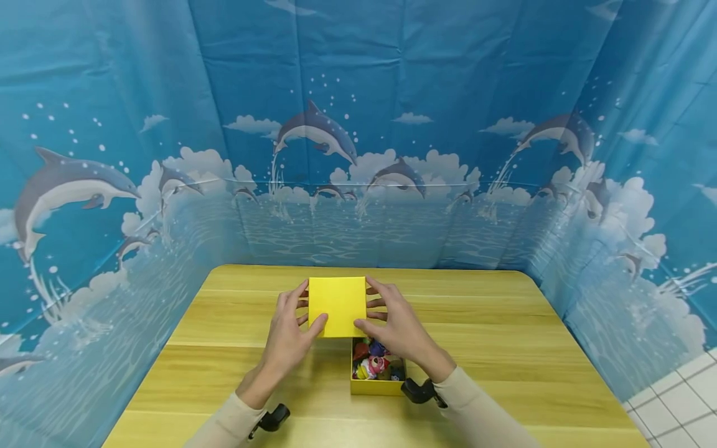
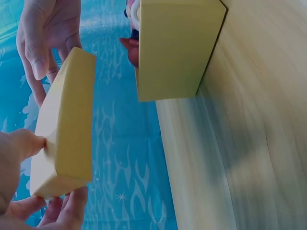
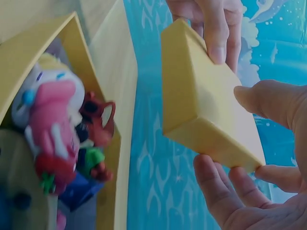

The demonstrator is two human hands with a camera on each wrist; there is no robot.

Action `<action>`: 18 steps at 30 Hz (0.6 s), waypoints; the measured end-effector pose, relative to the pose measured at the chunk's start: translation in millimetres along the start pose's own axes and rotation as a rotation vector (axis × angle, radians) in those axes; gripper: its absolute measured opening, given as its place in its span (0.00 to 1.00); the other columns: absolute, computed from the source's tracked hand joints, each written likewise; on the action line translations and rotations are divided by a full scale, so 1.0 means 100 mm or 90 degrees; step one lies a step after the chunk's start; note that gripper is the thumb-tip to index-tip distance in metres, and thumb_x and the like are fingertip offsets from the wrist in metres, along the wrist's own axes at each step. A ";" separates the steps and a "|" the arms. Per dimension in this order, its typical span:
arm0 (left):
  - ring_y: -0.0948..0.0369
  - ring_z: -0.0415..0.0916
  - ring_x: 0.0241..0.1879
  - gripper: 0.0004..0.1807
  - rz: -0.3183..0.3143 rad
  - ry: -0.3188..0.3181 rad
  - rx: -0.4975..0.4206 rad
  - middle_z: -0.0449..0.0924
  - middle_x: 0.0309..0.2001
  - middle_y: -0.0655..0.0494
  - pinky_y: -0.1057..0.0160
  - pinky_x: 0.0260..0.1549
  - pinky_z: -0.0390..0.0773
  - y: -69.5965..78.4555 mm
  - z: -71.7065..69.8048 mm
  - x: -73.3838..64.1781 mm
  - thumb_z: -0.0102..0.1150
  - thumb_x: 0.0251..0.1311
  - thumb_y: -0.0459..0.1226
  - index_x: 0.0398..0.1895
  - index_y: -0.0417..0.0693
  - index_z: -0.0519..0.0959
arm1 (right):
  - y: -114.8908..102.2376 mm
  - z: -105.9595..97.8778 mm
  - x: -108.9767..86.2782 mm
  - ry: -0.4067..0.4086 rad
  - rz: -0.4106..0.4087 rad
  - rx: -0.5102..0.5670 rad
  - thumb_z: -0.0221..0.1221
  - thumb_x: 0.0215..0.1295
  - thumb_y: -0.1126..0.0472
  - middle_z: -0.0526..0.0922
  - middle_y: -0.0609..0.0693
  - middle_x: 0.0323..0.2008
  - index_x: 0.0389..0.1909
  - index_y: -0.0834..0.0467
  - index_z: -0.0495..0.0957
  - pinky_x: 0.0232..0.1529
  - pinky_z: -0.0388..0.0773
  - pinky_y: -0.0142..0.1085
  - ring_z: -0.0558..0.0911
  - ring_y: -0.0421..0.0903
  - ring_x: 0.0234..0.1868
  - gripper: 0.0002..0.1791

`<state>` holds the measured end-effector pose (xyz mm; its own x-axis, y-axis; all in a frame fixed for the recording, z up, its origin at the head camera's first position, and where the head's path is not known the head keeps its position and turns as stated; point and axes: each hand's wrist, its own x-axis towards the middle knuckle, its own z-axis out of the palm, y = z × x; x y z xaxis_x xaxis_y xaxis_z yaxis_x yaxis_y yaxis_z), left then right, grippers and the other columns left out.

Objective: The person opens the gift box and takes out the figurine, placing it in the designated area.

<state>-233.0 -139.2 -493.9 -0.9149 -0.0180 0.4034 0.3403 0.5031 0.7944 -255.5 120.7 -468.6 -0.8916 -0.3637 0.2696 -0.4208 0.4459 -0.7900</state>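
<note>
L hand [image 1: 288, 338] and R hand [image 1: 399, 326] gripped opp. sides of lid [image 1: 337, 307], prob. for even support, above counter [image 1: 476, 336] and near box [image 1: 376, 388], which stood open side up, prob. to contain toys [image 1: 375, 366].

A left hand [image 2: 12, 158] grips one end of a shallow yellow box [image 2: 74, 120], with a right hand [image 2: 53, 28] at the other, while a deeper yellow box [image 2: 177, 52], a red toy [image 2: 133, 53] showing at its rim, stands inward of the wooden table's [image 2: 259, 124] edge.
</note>
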 end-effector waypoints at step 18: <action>0.43 0.82 0.66 0.45 -0.040 0.072 0.054 0.76 0.75 0.38 0.40 0.66 0.90 -0.17 -0.25 0.00 0.79 0.77 0.39 0.90 0.44 0.67 | -0.06 0.34 0.13 -0.075 -0.035 0.066 0.74 0.82 0.60 0.73 0.62 0.82 0.96 0.55 0.56 0.75 0.86 0.58 0.83 0.64 0.79 0.51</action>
<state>-233.9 -169.7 -496.2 -0.9018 -0.1459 0.4067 0.2598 0.5691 0.7802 -259.2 85.4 -479.5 -0.8392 -0.4815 0.2527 -0.4438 0.3379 -0.8300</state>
